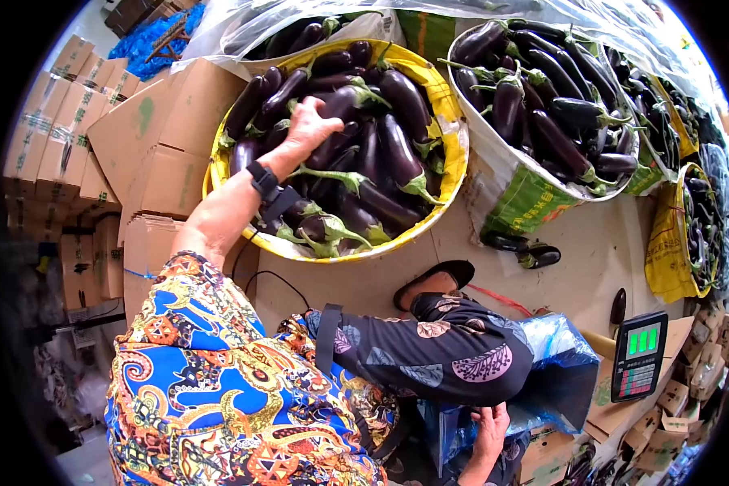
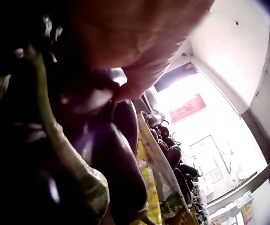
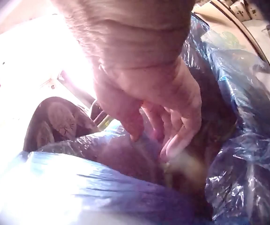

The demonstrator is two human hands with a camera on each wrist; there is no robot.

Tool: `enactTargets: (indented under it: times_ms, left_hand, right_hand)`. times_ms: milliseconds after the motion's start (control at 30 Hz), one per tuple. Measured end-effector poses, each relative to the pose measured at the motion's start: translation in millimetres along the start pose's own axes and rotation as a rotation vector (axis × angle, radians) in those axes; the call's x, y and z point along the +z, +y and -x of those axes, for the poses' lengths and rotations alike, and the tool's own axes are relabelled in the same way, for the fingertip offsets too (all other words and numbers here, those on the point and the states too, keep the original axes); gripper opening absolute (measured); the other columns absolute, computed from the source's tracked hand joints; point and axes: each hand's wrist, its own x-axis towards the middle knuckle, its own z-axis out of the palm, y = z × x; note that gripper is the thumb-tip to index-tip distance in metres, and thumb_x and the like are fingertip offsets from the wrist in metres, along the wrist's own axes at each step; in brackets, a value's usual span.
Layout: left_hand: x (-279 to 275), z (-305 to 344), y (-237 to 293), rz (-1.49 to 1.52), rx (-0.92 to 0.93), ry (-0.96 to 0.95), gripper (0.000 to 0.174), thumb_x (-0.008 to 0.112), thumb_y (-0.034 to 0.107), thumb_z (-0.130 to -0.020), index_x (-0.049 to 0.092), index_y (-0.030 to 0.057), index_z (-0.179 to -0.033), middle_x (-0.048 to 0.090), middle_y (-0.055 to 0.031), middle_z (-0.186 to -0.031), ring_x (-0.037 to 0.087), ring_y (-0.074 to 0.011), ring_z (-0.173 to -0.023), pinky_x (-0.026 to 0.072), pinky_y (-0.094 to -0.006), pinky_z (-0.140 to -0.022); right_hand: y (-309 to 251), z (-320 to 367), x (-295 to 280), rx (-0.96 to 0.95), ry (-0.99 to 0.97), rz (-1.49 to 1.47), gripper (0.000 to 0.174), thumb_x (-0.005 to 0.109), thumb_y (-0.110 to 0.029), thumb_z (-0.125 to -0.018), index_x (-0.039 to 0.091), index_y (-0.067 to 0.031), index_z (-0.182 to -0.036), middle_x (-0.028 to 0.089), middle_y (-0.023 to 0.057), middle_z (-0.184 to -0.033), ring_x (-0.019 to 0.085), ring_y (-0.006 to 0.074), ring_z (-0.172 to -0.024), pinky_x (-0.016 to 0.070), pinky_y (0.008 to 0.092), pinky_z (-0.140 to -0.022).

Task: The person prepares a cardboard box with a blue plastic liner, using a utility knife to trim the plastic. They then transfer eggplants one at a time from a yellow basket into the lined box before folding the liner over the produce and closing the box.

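Note:
In the head view, my left hand (image 1: pixel 309 130) reaches into a round, yellow-rimmed container (image 1: pixel 459 150) full of dark purple eggplants. Its thumb and fingers are curled round one eggplant (image 1: pixel 344 103) on top of the pile. The left wrist view shows this hand (image 2: pixel 130 42) dark and close, above more eggplants (image 2: pixel 118 168). My right hand (image 1: pixel 490 429) is beside the knee, at a box lined with blue plastic (image 1: pixel 571 364). In the right wrist view, the fingers of this hand (image 3: pixel 144 89) hang loosely bent over the blue plastic (image 3: pixel 238 173), holding nothing visible.
A white sack (image 1: pixel 494 170) of eggplants stands right of the container, with further full sacks beyond. Loose eggplants (image 1: pixel 540 257) lie on the floor. A scale display (image 1: pixel 640 356) with green digits is at the right. Cardboard boxes (image 1: pixel 166 182) are stacked at the left.

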Motion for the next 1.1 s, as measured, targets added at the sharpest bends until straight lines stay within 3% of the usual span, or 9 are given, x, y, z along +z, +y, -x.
enactTargets:
  times_ms: [67,133,200,400,600,733,800,967,1100]
  left_hand:
    - [-27,-10,-10,-0.139,0.182,0.239,0.069,0.084,0.027,-0.061,0.054,-0.0027,-0.116,0.064,-0.0206,-0.110,0.063,-0.0309,-0.102,0.0502,-0.0377,-0.092]
    - [-51,-20,-19,0.240,0.018,0.202,0.066,0.082,0.024,-0.066,0.051,-0.0019,-0.117,0.063,-0.0169,-0.108,0.063,-0.0272,-0.096,0.0522,-0.0359,-0.088]
    - [-79,-4,16,0.810,-0.124,-0.134,0.058,0.079,0.021,-0.076,0.050,0.0007,-0.122,0.063,-0.0081,-0.103,0.065,-0.0214,-0.089,0.0558,-0.0357,-0.084]
    - [-77,91,152,1.268,-0.129,-0.943,0.045,0.068,0.022,-0.090,0.053,0.0006,-0.127,0.068,-0.0125,-0.108,0.069,-0.0206,-0.093,0.0582,-0.0361,-0.083]
    - [-53,173,244,1.187,-0.067,-1.213,0.052,0.066,0.026,-0.090,0.050,-0.0017,-0.131,0.064,-0.0117,-0.118,0.064,-0.0180,-0.106,0.0529,-0.0350,-0.093]
    - [-37,241,299,1.199,0.070,-1.348,0.052,0.074,0.024,-0.089,0.049,0.0001,-0.127,0.061,-0.0049,-0.111,0.058,-0.0117,-0.105,0.0485,-0.0310,-0.094]
    - [-36,267,314,1.066,0.311,-1.461,0.045,0.061,0.032,-0.099,0.049,-0.0005,-0.129,0.059,-0.0078,-0.116,0.055,-0.0127,-0.109,0.0473,-0.0312,-0.094]
    - [-28,296,315,0.988,-0.034,-1.703,0.050,0.049,0.036,-0.103,0.047,0.0025,-0.140,0.056,-0.0093,-0.132,0.054,-0.0173,-0.119,0.0460,-0.0328,-0.096]
    - [-14,318,292,0.964,-0.190,-1.770,0.044,0.054,0.024,-0.101,0.049,0.0013,-0.138,0.057,-0.0078,-0.126,0.056,-0.0154,-0.114,0.0477,-0.0308,-0.092]
  right_hand:
    - [-17,6,8,0.034,0.027,0.024,0.024,0.062,-0.019,-0.096,0.061,-0.0040,-0.115,0.065,-0.0019,-0.099,0.058,0.0067,-0.086,0.0475,0.0227,-0.071]
    - [-20,4,6,0.001,0.019,0.035,0.024,0.061,-0.019,-0.096,0.061,-0.0042,-0.115,0.066,-0.0012,-0.100,0.059,0.0071,-0.087,0.0479,0.0237,-0.071]
    - [-29,5,5,-0.025,0.010,0.073,0.029,0.060,-0.020,-0.097,0.060,-0.0040,-0.121,0.067,0.0012,-0.105,0.060,0.0091,-0.090,0.0485,0.0247,-0.072]
    - [-71,14,17,-0.159,0.122,0.093,0.035,0.058,-0.017,-0.099,0.059,-0.0017,-0.130,0.066,0.0057,-0.114,0.062,0.0116,-0.091,0.0495,0.0237,-0.075]
    - [-143,59,44,-0.235,0.209,-0.015,0.041,0.063,-0.014,-0.096,0.055,-0.0010,-0.135,0.065,0.0106,-0.124,0.064,0.0159,-0.101,0.0503,0.0271,-0.086]
    - [-180,67,56,-0.674,0.091,-0.046,0.084,0.081,-0.019,-0.081,0.034,-0.0034,-0.149,0.053,0.0129,-0.139,0.056,0.0212,-0.119,0.0452,0.0332,-0.099]
    - [-187,73,58,-0.604,-0.040,-0.260,0.090,0.084,-0.019,-0.077,0.032,-0.0037,-0.149,0.053,0.0130,-0.137,0.053,0.0216,-0.122,0.0420,0.0351,-0.104]
    - [-137,83,25,-0.444,-0.020,-0.714,0.084,0.059,-0.053,-0.090,0.035,0.0067,-0.143,0.058,0.0205,-0.123,0.065,0.0296,-0.099,0.0574,0.0400,-0.080]
    - [-102,80,18,-0.451,-0.020,-1.092,0.090,0.044,-0.067,-0.095,0.035,0.0084,-0.143,0.061,0.0170,-0.106,0.061,0.0231,-0.087,0.0479,0.0351,-0.071]
